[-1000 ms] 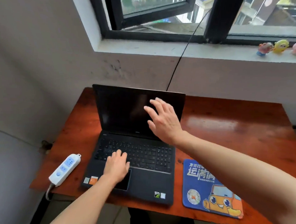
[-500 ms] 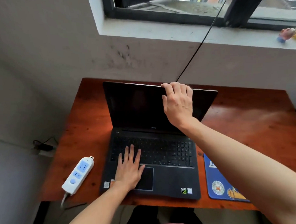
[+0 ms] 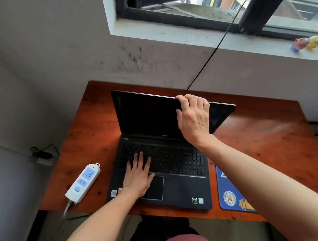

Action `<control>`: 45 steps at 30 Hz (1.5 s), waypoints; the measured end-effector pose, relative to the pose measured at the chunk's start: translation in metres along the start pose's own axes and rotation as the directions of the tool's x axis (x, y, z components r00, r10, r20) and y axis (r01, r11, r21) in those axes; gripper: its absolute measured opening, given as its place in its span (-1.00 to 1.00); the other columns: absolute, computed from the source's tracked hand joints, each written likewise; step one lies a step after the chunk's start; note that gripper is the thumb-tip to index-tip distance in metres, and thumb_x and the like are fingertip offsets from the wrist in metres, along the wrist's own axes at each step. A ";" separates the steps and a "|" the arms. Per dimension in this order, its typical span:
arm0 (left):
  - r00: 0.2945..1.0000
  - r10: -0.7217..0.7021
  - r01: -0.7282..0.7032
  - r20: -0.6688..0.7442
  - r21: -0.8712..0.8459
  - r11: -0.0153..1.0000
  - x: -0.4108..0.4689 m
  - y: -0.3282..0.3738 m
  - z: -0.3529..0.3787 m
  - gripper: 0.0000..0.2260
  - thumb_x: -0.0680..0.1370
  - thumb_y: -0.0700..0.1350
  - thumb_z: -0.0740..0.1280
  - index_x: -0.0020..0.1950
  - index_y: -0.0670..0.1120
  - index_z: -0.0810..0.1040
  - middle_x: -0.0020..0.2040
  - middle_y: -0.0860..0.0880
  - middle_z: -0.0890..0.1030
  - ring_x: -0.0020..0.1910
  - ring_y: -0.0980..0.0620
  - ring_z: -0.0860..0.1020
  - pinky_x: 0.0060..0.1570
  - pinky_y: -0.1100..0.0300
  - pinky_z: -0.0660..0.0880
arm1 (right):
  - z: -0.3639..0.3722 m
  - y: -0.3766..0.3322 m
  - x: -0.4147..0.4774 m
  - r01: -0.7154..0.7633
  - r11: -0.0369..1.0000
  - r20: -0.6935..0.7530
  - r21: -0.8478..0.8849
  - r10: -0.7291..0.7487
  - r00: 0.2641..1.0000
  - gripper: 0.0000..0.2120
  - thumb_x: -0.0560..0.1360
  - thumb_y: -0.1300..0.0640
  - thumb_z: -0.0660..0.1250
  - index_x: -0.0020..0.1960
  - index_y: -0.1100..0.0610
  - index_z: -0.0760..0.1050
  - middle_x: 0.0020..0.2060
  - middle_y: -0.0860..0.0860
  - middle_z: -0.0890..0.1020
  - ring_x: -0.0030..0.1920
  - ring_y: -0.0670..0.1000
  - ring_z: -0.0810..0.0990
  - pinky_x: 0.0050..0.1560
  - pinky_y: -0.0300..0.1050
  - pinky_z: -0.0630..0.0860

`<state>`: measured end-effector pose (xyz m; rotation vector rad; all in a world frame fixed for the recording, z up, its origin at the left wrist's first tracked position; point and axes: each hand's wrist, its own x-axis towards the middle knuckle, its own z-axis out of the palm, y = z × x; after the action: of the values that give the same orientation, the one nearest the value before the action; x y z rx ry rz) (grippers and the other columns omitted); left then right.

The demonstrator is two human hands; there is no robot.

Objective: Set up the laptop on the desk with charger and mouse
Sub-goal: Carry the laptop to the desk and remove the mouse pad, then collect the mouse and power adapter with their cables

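Black and open, the laptop [image 3: 162, 156] sat mid-worktop [image 3: 262, 134], its screen dark. The right hand [image 3: 193, 119] gripped the lid's top edge, fingers curled over it, thumb on the screen side. The left hand [image 3: 139, 175] lay flat and spread, palm on the palm rest, fingertips on the keys, bracing the base. So the placing and opening looked nearly done; the lid angle seemed the step in hand. Left of the left hand lay a white power strip [image 3: 83, 183]; below the right forearm, a blue mouse pad [image 3: 229, 195] was bare where visible. No charger or mouse was in view, so plugging in and placing the mouse probably remained.
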<state>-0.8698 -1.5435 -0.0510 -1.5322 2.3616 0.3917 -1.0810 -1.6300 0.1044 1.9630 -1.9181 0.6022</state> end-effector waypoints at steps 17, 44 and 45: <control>0.956 -0.283 0.282 -0.081 -0.026 0.959 -0.116 -0.012 -0.035 -0.67 0.62 0.08 0.07 0.24 -0.05 0.44 0.16 -0.08 0.50 0.16 -0.11 0.49 0.07 -0.02 0.43 | -0.017 -0.043 -0.019 0.442 0.866 0.308 0.235 -0.498 0.811 -0.54 0.46 0.14 0.33 0.36 0.12 0.44 0.34 0.18 0.46 0.34 0.20 0.41 0.30 0.15 0.33; -0.139 -0.988 0.904 0.070 -0.398 -0.156 -0.828 0.147 0.173 -0.81 0.57 -0.03 0.16 -0.09 -0.08 0.51 -0.09 -0.06 0.59 -0.09 -0.09 0.56 -0.19 0.07 0.42 | -0.313 -0.491 -0.570 0.687 -0.478 -0.245 0.547 -0.877 -0.414 -0.70 0.56 0.02 0.17 0.23 0.10 0.45 0.09 0.09 0.56 0.12 0.16 0.54 0.09 0.01 0.42; -0.197 -0.975 0.889 0.099 -0.401 -0.220 -0.857 0.164 0.187 -0.81 0.57 -0.03 0.15 -0.08 -0.08 0.51 -0.10 -0.06 0.58 -0.11 -0.09 0.56 -0.20 0.08 0.41 | -0.331 -0.504 -0.605 0.653 -0.541 -0.276 0.530 -0.838 -0.470 -0.70 0.56 0.03 0.15 0.24 0.11 0.44 0.09 0.09 0.56 0.12 0.17 0.55 0.09 0.01 0.43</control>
<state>-0.6700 -0.6917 0.1226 -3.1253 0.2880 0.1223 -0.6033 -0.9221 0.1055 3.0847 0.9850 0.0221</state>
